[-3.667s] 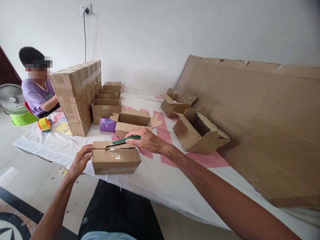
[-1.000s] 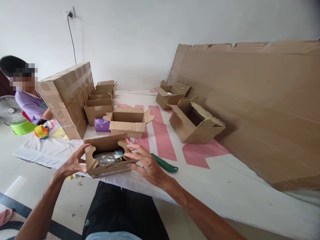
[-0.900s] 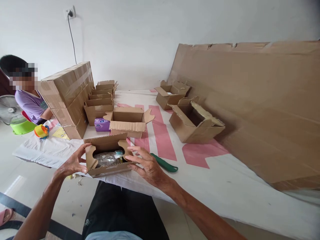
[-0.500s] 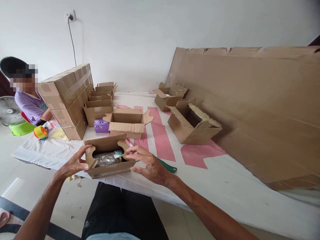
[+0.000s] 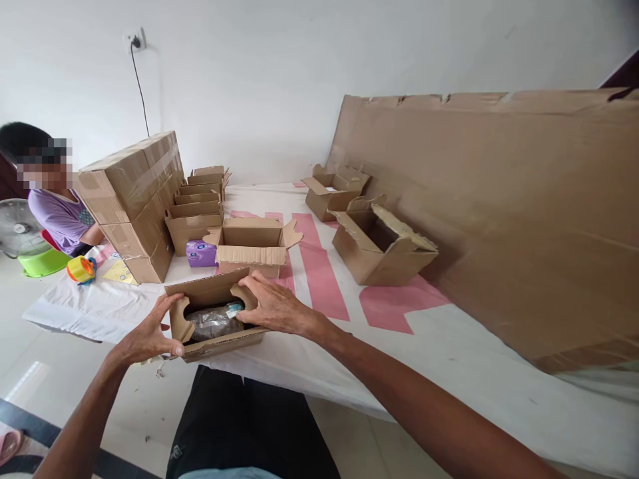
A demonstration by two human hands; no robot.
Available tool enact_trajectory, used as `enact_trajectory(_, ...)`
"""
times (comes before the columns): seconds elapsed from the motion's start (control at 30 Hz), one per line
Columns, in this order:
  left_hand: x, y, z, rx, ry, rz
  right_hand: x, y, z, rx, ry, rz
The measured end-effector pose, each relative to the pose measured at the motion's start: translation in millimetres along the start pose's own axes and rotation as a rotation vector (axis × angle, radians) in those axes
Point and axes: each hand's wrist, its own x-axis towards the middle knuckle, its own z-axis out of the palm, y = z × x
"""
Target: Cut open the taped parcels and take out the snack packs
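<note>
In front of me, at the near table edge, stands a small cardboard box (image 5: 227,344) with its top open and its side flaps folded inward. Inside lies a clear plastic-wrapped item (image 5: 212,322) with a bluish-white patch; its kind I cannot make out. My left hand (image 5: 148,334) grips the left end of the box, fingers on the side flap and thumb at the front corner. At the right end, my right hand (image 5: 277,306) holds the flap, fingers over the top and thumb near the wrapped item.
Just beyond is another open box (image 5: 252,256) beside a purple pack (image 5: 201,253). Taped boxes (image 5: 134,199) are stacked at left, near a seated person (image 5: 57,216). Two open boxes (image 5: 379,249) stand at right before a large cardboard sheet (image 5: 479,219). A toy (image 5: 81,269) lies at the left edge.
My right hand has moved left and closed on the right flap of the box. The left hand stays at its end. The green strap behind my right hand is now out of sight.
</note>
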Motion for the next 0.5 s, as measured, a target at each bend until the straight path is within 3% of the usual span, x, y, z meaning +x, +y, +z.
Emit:
enact_trajectory(0.1, 3.0, 7.7, 4.2, 0.054, 0.055, -0.063, -0.8, -2.9, -2.6, 0.028, 0.007, -0.002)
enact_trajectory(0.3, 18.6, 19.1, 23.7, 0.261, 0.240, -0.050, -8.7, -2.7, -4.2, 0.054, 0.052, 0.009)
enact_trajectory(0.4, 26.0, 18.0, 29.5, 0.314, 0.274, -0.068, -15.1, 1.4, -0.7, 0.084, 0.095, 0.000)
enact_trajectory(0.5, 27.9, 15.6, 29.1, 0.294, 0.289, -0.001, -20.1, 8.3, 1.0, 0.115, 0.135, -0.004)
